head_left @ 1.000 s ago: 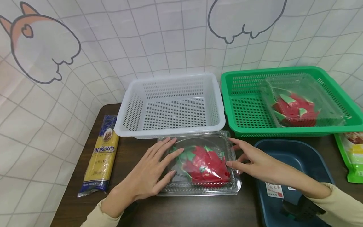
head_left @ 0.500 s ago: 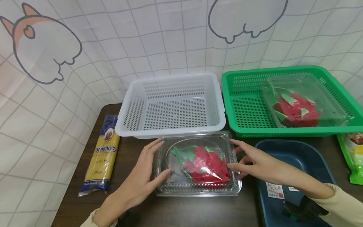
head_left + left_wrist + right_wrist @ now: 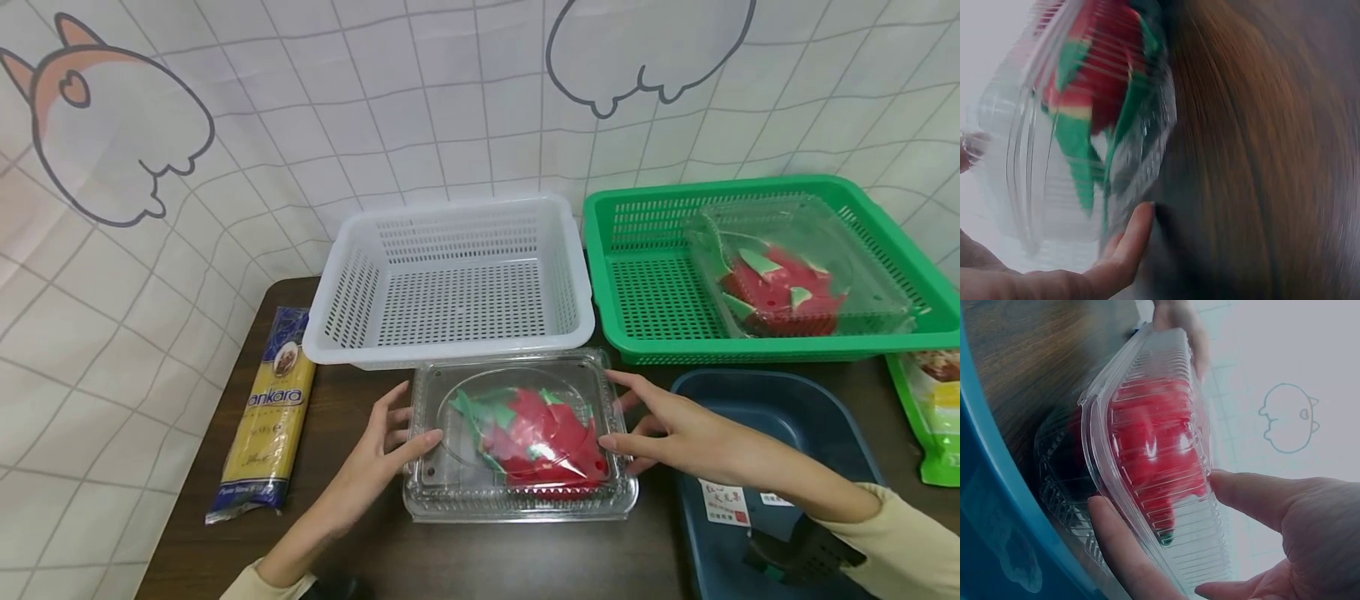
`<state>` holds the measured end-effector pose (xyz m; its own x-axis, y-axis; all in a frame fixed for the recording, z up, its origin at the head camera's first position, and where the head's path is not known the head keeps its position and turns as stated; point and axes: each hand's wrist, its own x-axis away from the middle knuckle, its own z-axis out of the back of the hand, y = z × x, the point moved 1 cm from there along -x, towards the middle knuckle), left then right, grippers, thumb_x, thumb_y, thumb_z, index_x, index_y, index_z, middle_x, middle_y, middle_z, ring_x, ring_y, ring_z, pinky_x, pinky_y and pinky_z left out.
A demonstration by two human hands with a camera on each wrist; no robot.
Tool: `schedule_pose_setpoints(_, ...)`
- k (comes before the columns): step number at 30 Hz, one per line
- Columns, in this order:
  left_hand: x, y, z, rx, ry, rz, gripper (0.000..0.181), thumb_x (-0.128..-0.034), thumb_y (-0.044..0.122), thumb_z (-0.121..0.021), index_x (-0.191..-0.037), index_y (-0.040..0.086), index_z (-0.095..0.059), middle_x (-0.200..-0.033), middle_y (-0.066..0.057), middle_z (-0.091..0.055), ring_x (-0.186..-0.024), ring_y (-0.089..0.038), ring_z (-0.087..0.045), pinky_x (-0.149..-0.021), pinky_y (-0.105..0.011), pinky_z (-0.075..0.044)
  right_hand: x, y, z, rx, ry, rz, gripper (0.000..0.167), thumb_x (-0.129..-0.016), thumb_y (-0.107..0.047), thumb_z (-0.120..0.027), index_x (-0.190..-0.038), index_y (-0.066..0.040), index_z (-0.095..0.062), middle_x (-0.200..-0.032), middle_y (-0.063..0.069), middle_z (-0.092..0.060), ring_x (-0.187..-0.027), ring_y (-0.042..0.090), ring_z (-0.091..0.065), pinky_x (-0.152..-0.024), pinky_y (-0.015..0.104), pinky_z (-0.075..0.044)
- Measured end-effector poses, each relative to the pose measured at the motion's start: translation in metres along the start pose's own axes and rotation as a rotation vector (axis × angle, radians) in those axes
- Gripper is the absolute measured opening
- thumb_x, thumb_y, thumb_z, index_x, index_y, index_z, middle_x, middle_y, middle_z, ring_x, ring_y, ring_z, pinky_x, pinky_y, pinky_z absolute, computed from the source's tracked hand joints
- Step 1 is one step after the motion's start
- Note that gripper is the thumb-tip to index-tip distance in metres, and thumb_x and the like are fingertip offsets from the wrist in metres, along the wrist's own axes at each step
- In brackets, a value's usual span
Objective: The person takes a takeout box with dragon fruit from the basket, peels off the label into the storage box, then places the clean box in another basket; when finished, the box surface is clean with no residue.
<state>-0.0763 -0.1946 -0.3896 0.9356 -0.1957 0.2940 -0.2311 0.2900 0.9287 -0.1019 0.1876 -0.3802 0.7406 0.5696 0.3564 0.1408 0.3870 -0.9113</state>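
A clear plastic clamshell box (image 3: 517, 437) lies on the dark table, lid down, with a red and green dragon fruit (image 3: 536, 442) inside. My left hand (image 3: 386, 454) grips the box's left side, thumb over the lid and fingers low along the edge. On the opposite side my right hand (image 3: 660, 425) holds it the same way, thumb on top. The right wrist view shows the right thumb on the lid and a finger (image 3: 1125, 550) at the rim. In the left wrist view a fingertip (image 3: 1141, 215) meets the lower half.
Behind the box stands a white basket (image 3: 450, 354). To its right, a green basket (image 3: 645, 346) holds another clamshell box (image 3: 802, 275) with dragon fruit. A blue basin (image 3: 795, 392) sits under my right forearm. A yellow pasta packet (image 3: 266, 417) lies left; a green bag (image 3: 933, 425) lies far right.
My left hand has drawn back left from on top of the lid to the box's left side and taken hold there. The right hand and box have stayed nearly in place.
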Motion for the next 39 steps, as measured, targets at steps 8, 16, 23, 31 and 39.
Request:
schedule_pose_setpoints(8,-0.004,-0.003,-0.006,0.123,-0.087,0.006,0.089,-0.1015,0.034,-0.064,-0.168,0.037,-0.005,-0.16,-0.026,-0.028,-0.134,-0.04,-0.049,-0.102,-0.058,-0.051,-0.011,0.038,0.006,-0.072,-0.016,-0.049,0.101,-0.099,-0.033,-0.075,-0.167,-0.015,-0.002,-0.144,0.021,-0.038,-0.094,0.031,-0.076,-0.083,0.043,-0.064)
schedule_pose_setpoints(16,-0.002,-0.001,-0.011,0.057,-0.126,-0.063,0.089,-0.1034,0.037,-0.061,-0.167,0.043,0.002,-0.174,-0.004,0.015,-0.158,-0.04,0.002,-0.117,-0.078,-0.006,0.004,0.003,-0.003,-0.066,-0.023,-0.026,0.098,-0.102,-0.03,-0.07,-0.166,-0.006,0.001,-0.138,0.027,-0.038,-0.092,0.031,-0.076,-0.085,0.044,-0.063)
schedule_pose_setpoints(23,-0.002,-0.002,-0.015,0.136,-0.161,-0.075,0.084,-0.1072,0.035,-0.054,-0.166,0.043,0.006,-0.173,-0.001,0.019,-0.158,-0.035,0.015,-0.119,-0.074,-0.011,0.02,-0.027,-0.017,-0.123,0.0,-0.044,0.101,-0.101,-0.022,-0.072,-0.164,0.003,0.002,-0.137,0.029,-0.039,-0.088,0.031,-0.074,-0.083,0.042,-0.063)
schedule_pose_setpoints(31,0.007,0.001,-0.017,0.223,-0.158,-0.082,0.079,-0.1088,0.032,-0.051,-0.165,0.049,0.002,-0.172,0.004,0.02,-0.158,-0.04,0.004,-0.119,-0.072,-0.022,0.029,-0.027,-0.024,-0.128,0.026,-0.012,0.101,-0.099,-0.018,-0.075,-0.164,0.002,0.0,-0.139,0.032,-0.039,-0.092,0.03,-0.071,-0.078,0.041,-0.064)
schedule_pose_setpoints(39,0.017,0.009,-0.023,0.44,-0.067,-0.108,0.074,-0.1079,0.023,-0.046,-0.165,0.049,-0.006,-0.155,-0.026,-0.031,-0.124,-0.035,-0.061,-0.093,-0.062,-0.056,0.039,-0.031,-0.025,-0.179,0.05,0.112,0.097,-0.1,-0.011,-0.072,-0.166,-0.005,-0.001,-0.138,0.028,-0.036,-0.093,0.029,-0.07,-0.079,0.042,-0.064)
